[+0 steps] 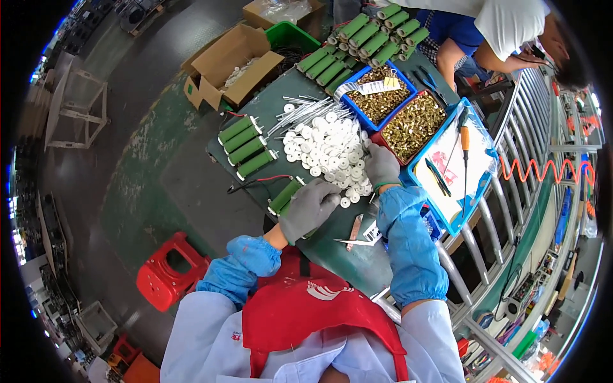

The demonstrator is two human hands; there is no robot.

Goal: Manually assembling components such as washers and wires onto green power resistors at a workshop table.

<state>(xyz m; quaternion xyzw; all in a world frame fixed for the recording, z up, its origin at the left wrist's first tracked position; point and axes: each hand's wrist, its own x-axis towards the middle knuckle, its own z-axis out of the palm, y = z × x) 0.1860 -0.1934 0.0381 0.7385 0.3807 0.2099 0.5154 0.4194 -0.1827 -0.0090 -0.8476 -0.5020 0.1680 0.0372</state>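
Note:
My left hand (310, 205), in a grey glove, is closed around a green cylinder (283, 196) with a wire lead, just above the green table (348, 258). Resting on the edge of a pile of white round discs (329, 153) is my gloved right hand (382, 165), its fingers bent down among the discs; whether it pinches one cannot be seen. Three or so finished green cylinders (246, 148) with white end caps lie in a row left of the pile. Thin white rods (300, 112) lie fanned behind the discs.
Two trays of brass-coloured small parts, blue (378, 97) and red (414, 126), stand behind the pile. A blue tray (454, 167) holds an orange-handled screwdriver (465, 139). Tweezers (355, 241) lie near me. More green cylinders (367, 35) are stacked far off beside another person (504, 32). Cardboard boxes (233, 64) and a red stool (171, 271) stand on the floor.

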